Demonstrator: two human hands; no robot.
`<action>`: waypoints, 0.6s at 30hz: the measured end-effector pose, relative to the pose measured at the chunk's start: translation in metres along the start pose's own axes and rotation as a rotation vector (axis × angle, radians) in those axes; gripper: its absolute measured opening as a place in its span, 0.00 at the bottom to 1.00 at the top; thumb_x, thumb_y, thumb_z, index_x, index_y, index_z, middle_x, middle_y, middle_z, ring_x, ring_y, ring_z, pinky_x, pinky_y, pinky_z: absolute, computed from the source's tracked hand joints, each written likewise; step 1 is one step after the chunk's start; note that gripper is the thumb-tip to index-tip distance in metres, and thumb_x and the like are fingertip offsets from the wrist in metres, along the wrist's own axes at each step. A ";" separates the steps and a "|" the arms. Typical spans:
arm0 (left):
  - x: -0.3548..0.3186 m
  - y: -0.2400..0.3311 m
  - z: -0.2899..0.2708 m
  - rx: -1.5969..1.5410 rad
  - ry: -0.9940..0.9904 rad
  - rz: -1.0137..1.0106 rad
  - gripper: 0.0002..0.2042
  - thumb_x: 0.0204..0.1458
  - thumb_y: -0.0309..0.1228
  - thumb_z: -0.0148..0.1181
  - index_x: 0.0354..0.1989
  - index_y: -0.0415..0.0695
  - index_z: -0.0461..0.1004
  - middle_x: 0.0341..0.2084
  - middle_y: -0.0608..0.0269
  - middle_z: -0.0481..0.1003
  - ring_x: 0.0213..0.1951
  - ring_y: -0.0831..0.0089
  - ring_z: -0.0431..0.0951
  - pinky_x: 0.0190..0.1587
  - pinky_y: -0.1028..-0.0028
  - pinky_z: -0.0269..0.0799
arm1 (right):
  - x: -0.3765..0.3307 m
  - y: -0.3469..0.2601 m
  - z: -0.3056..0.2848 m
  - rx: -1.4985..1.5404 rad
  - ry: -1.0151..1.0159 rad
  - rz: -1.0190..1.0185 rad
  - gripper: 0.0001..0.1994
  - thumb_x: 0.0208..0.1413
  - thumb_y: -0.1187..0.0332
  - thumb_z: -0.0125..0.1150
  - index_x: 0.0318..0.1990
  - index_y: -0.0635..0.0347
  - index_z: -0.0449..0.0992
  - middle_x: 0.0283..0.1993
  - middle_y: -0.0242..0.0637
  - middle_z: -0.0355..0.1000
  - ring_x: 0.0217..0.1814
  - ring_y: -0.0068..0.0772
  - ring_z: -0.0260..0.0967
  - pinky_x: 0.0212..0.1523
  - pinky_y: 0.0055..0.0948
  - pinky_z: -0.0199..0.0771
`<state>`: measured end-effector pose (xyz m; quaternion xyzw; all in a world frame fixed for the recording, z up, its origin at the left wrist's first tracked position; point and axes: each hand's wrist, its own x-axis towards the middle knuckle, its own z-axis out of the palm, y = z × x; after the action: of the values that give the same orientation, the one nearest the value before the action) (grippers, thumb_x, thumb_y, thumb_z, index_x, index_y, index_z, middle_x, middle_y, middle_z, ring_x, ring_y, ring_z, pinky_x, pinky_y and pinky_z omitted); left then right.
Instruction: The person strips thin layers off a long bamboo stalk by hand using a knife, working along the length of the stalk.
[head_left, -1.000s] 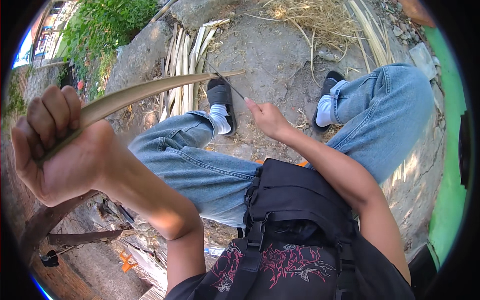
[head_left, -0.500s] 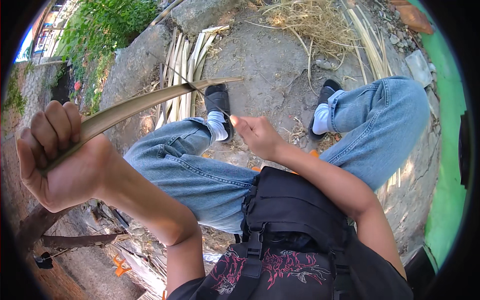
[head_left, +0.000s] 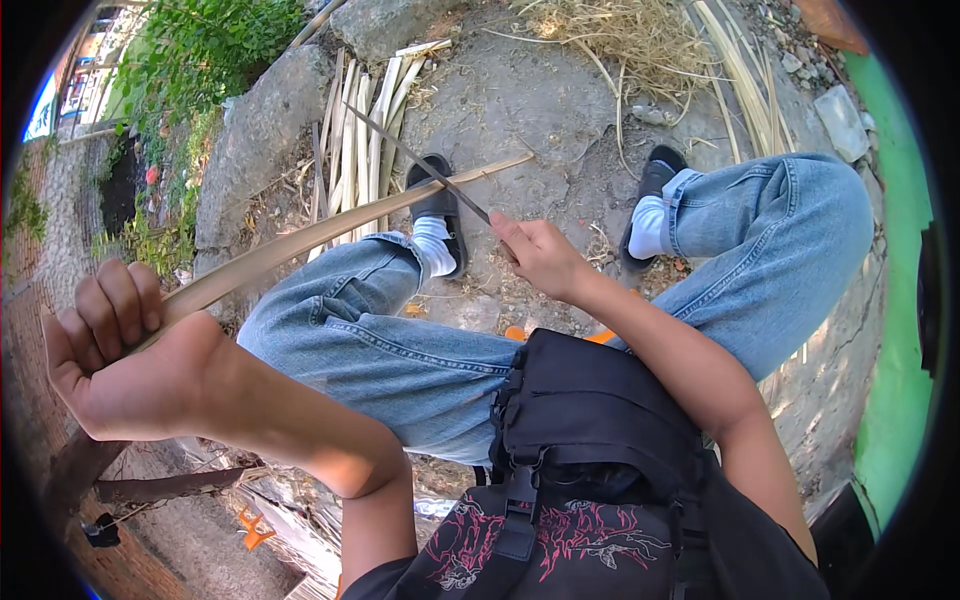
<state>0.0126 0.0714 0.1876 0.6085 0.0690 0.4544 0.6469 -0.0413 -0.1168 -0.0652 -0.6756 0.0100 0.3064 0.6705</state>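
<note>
My left hand (head_left: 135, 350), raised at the left, is closed around the thick end of a long pale plant strip (head_left: 330, 222). The strip slants up to the right and tapers to a thin tip above the ground between my feet. In front of my lap my right hand (head_left: 545, 258) grips a knife (head_left: 400, 146) with a thin dark blade; its handle is hidden in my fingers. The blade points up and left and crosses the strip near its thin end. From this angle I cannot tell whether they touch.
Cut pale strips (head_left: 375, 130) lie in a bundle beyond my left foot, more strips (head_left: 740, 90) at the far right. A heap of dry shavings (head_left: 640, 50) sits at the back. Large rocks (head_left: 265, 140) and a green wall (head_left: 895, 300) flank me; a black bag (head_left: 600, 400) rests against my front.
The blade has moved right along the strip, toward its thin end, with my right hand. The strip has turned slightly and shows a paler face. My left hand is a little lower.
</note>
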 end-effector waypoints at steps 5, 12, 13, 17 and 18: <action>-0.003 -0.001 0.010 0.046 0.073 0.068 0.17 0.51 0.29 0.40 0.13 0.53 0.44 0.12 0.71 0.43 0.16 0.78 0.42 0.19 0.74 0.37 | -0.018 -0.021 0.003 -0.117 0.063 -0.194 0.31 0.63 0.48 0.40 0.16 0.66 0.62 0.12 0.31 0.53 0.18 0.21 0.49 0.20 0.30 0.52; 0.008 -0.016 0.004 0.078 0.263 0.039 0.17 0.49 0.27 0.41 0.14 0.53 0.42 0.12 0.71 0.42 0.15 0.77 0.42 0.19 0.74 0.37 | -0.005 -0.012 -0.005 -0.270 0.136 -0.059 0.31 0.62 0.48 0.43 0.19 0.70 0.69 0.12 0.50 0.60 0.14 0.40 0.55 0.21 0.38 0.59; 0.007 -0.015 0.006 0.076 0.264 0.042 0.17 0.49 0.27 0.41 0.14 0.53 0.42 0.12 0.71 0.42 0.15 0.77 0.42 0.19 0.74 0.37 | -0.012 -0.027 -0.002 -0.263 0.112 -0.101 0.31 0.62 0.48 0.43 0.19 0.70 0.69 0.12 0.50 0.60 0.14 0.40 0.56 0.21 0.39 0.59; 0.002 -0.004 0.013 0.042 0.203 0.074 0.17 0.48 0.26 0.42 0.13 0.53 0.43 0.11 0.71 0.43 0.14 0.77 0.42 0.19 0.74 0.37 | -0.029 -0.039 -0.005 -0.192 0.057 -0.210 0.30 0.62 0.48 0.43 0.20 0.70 0.65 0.12 0.39 0.53 0.19 0.24 0.49 0.21 0.35 0.53; 0.005 -0.004 0.015 0.017 0.220 0.058 0.17 0.48 0.26 0.43 0.13 0.53 0.43 0.11 0.71 0.42 0.14 0.77 0.42 0.18 0.74 0.36 | -0.021 -0.022 -0.009 -0.199 0.110 -0.124 0.30 0.63 0.48 0.43 0.19 0.69 0.64 0.12 0.39 0.53 0.19 0.24 0.49 0.21 0.34 0.53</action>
<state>0.0272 0.0643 0.1908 0.5622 0.1258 0.5365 0.6167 -0.0456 -0.1313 -0.0373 -0.7539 -0.0256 0.2265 0.6162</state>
